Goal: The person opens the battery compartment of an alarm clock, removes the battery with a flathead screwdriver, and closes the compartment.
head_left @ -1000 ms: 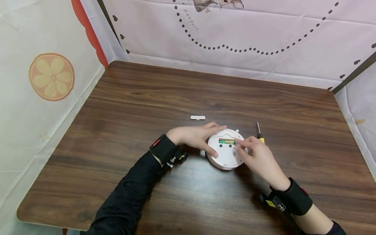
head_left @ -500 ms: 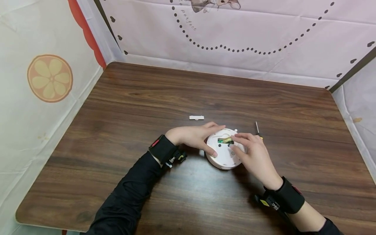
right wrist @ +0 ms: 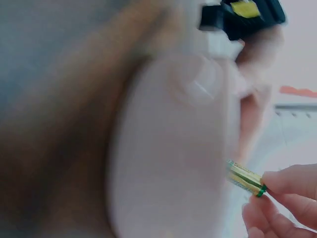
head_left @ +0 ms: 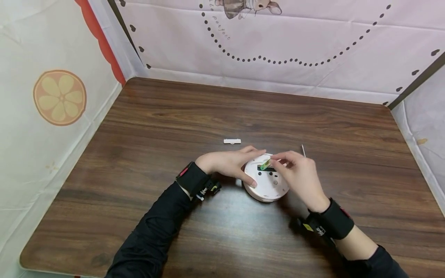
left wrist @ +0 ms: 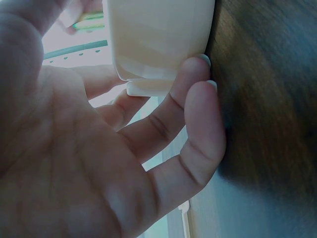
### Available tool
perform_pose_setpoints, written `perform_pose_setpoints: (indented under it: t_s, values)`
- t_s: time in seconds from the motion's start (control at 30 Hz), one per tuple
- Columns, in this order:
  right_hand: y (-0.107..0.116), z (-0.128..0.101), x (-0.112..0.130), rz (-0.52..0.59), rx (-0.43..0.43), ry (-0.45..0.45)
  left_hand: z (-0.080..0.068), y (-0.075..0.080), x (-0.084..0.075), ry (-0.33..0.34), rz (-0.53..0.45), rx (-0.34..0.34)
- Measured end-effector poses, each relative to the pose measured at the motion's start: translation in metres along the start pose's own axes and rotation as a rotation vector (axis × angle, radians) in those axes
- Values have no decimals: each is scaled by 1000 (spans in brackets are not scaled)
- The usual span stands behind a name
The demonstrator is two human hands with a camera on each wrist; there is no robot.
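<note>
Black long sleeves cover both arms; each wrist wears a black strap with red marking, and small yellow-tagged black hardware.

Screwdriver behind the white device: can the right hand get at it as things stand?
Probably yes, once freed. The right hand pinches a battery over the round white device, and the screwdriver lies on the table just beyond it, only its tip showing past the knuckles. Nothing lies between them.

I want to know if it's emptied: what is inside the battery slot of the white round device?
The slot looks dark; the right hand pinches a battery tilted above it. Fingers cover its right end.
</note>
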State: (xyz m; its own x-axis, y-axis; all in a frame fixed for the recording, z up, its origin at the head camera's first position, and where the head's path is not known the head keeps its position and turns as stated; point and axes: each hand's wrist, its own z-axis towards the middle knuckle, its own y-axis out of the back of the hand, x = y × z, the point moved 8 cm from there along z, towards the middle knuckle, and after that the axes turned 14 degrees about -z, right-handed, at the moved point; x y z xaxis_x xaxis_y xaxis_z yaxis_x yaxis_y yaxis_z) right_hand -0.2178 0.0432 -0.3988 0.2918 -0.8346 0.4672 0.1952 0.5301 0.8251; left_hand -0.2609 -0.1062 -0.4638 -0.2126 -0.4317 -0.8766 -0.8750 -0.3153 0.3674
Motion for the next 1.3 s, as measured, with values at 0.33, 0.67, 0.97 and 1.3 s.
perform_pose_setpoints:
  t_s: [0.33, 0.67, 0.97, 1.3]
  values:
    - [55, 45, -81, 49, 122, -303, -3, 4, -2, 12, 16, -17]
    - [-3, 75, -94, -137, 529, -40, -5, 2, 0, 5, 16, -30]
    - [-25, 85, -103, -186, 641, -83, -3, -3, 0, 6, 18, -24]
    - [-30, 80, -115, -179, 631, -155, 1, -1, -4, -3, 30, -18]
